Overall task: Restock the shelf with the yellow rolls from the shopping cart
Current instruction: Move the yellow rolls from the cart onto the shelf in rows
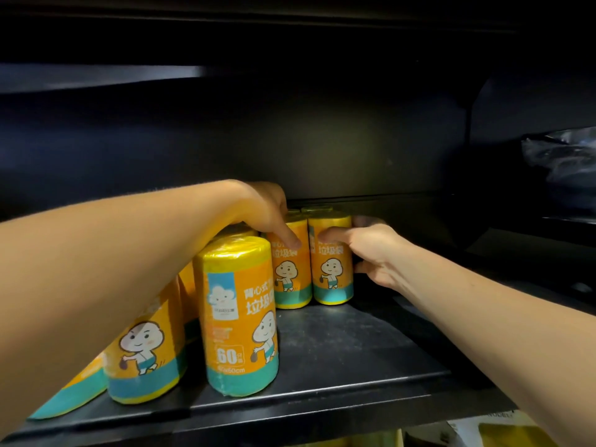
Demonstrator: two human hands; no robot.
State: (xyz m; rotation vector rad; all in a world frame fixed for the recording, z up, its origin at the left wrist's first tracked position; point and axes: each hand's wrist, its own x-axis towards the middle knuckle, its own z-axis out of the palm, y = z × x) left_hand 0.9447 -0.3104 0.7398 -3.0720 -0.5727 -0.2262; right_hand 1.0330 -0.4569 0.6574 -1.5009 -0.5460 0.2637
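Several yellow rolls with orange cartoon labels stand upright on a dark shelf (354, 356). My left hand (267, 211) reaches over the group and grips the top of one roll (292, 279), thumb down its front. Beside it stands another roll (333, 272), and my right hand (371, 250) wraps round it from the right, thumb across its label. A nearer roll (240, 317) stands at the front, and more rolls (145, 350) sit under my left forearm. Further rolls behind are mostly hidden.
The shelf's back wall is dark, with another shelf board close above. Crumpled dark plastic (561, 166) lies on a neighbouring shelf at the right. Bare shelf surface lies in front of and right of the rolls. Pale packaging (503, 430) shows below the front edge.
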